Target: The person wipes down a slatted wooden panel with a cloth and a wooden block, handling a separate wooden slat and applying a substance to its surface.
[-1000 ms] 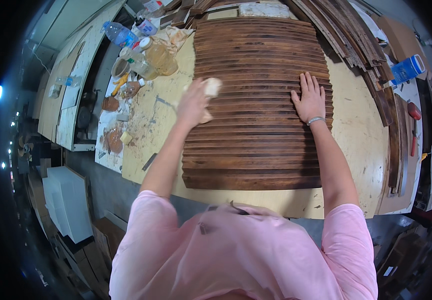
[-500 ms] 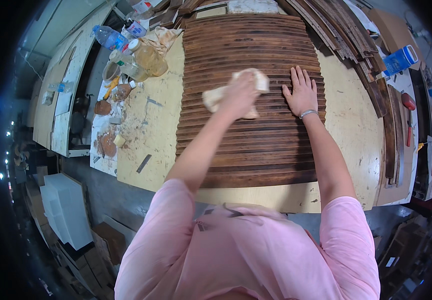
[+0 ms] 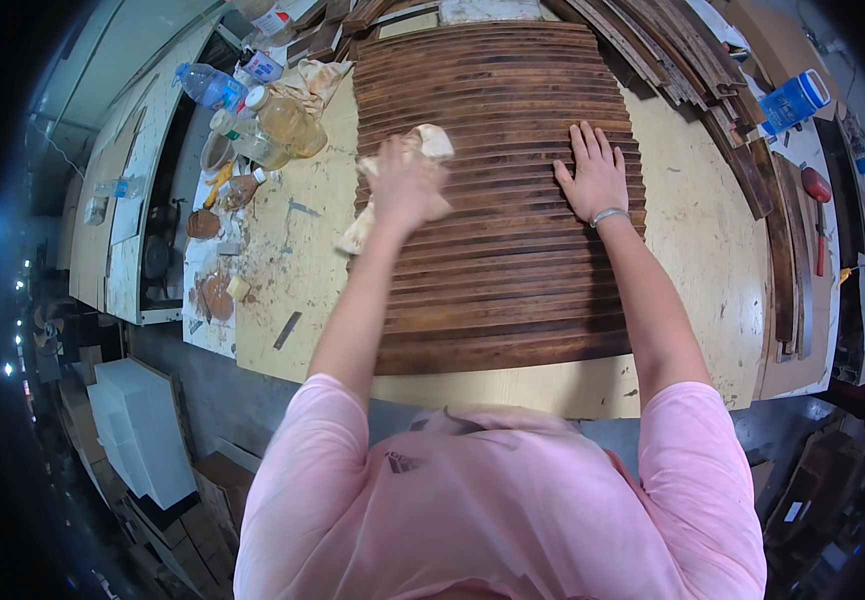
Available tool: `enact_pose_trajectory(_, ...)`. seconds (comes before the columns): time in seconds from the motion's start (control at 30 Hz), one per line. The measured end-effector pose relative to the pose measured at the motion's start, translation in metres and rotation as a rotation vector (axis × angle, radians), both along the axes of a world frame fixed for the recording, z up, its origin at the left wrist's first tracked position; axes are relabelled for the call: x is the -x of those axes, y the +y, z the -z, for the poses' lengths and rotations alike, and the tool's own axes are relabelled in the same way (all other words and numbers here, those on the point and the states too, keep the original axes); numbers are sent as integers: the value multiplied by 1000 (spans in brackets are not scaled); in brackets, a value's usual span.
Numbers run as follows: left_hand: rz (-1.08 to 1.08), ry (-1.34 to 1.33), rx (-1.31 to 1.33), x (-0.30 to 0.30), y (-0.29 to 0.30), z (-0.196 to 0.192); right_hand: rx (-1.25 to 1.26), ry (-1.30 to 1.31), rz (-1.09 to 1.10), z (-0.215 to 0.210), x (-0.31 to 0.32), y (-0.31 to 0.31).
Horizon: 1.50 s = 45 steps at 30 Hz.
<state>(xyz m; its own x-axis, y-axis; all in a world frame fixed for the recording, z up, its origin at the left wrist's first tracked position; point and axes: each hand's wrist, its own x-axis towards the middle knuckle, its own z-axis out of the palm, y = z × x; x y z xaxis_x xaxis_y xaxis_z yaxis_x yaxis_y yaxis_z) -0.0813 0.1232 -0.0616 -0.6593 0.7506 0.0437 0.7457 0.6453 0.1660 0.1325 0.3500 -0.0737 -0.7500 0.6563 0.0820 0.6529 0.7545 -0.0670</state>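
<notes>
A dark brown ridged wooden panel (image 3: 512,280) lies flat on the pale work table, its slats running from side to side. At the panel's left edge my left hand (image 3: 407,188), a little blurred, presses on a cream cloth (image 3: 434,143). The cloth bunches out around the fingers and partly overhangs that edge. On the right part of the panel my right hand (image 3: 592,180) rests flat with its fingers spread, holding nothing. A band circles the right wrist.
Left of the panel stand plastic bottles (image 3: 210,88), a jar of yellowish liquid (image 3: 290,125) and a stained rag (image 3: 314,85). Dark wooden strips (image 3: 687,75) are stacked at the far right, near a blue container (image 3: 790,104) and a red-handled tool (image 3: 817,210). The pale table (image 3: 702,270) surrounds the panel.
My left hand has slid the cloth leftward across the panel, from near its middle to its left edge. The right hand stays in place on the wood. The whole view has shifted slightly.
</notes>
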Motion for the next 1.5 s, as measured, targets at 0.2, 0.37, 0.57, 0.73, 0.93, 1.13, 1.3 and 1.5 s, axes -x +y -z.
enact_pose_trajectory(0.2,257,204,84,-16,-10,6,-9,-4,-5,-3,-2,3)
enact_pose_trajectory(0.37,-192,-245,-257,31,-95,-21,-8,-13,15,-3,-3,2)
enact_pose_trajectory(0.57,-284,-780,-477,-46,-11,-59,-12,-22,11,0,-1,2)
enact_pose_trajectory(0.73,463,-75,66,-107,8,-32,16,-8,0,-4,0,1)
enact_pose_trajectory(0.93,37,-98,-249,-2,-140,-6,11,26,7,-2,-3,2)
enact_pose_trajectory(1.13,-370,-788,-883,-26,-120,-44,18,-11,35,0,-5,2)
enact_pose_trajectory(1.3,30,-89,-430,-74,-12,-44,1,-12,11,-3,-2,1)
enact_pose_trajectory(1.5,420,159,-110,-94,-4,6,-30,35,-6,2,-1,2)
